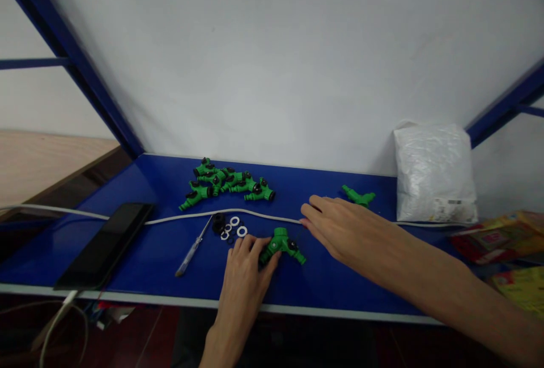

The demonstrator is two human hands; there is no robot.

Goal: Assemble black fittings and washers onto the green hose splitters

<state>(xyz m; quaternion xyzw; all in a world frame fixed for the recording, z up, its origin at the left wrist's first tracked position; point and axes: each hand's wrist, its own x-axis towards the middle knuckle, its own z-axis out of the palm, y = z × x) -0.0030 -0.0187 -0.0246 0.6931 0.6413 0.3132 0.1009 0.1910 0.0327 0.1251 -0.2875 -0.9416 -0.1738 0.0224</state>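
Note:
My left hand (245, 269) is closed around one arm of a green Y-shaped hose splitter (280, 242) with a black valve knob, low over the blue shelf near its front. To the right of it, my right hand (329, 220) hovers beside the white cable (255, 213), fingers bent and pressed together. Whatever lies in those fingers, if anything, is hidden. Beyond the right hand a green Y-shaped piece (358, 195) lies partly covered. White and black ring washers (234, 221) and black caps (218, 222) are left of the splitter.
Several green splitters (242, 184) with black knobs lie grouped toward the wall. A clear-handled screwdriver (190, 257) and a black phone (106, 243) rest at left. At right stand a white plastic parcel (436, 172) and colourful packets (497, 237). Blue metal posts (97, 87) flank the shelf.

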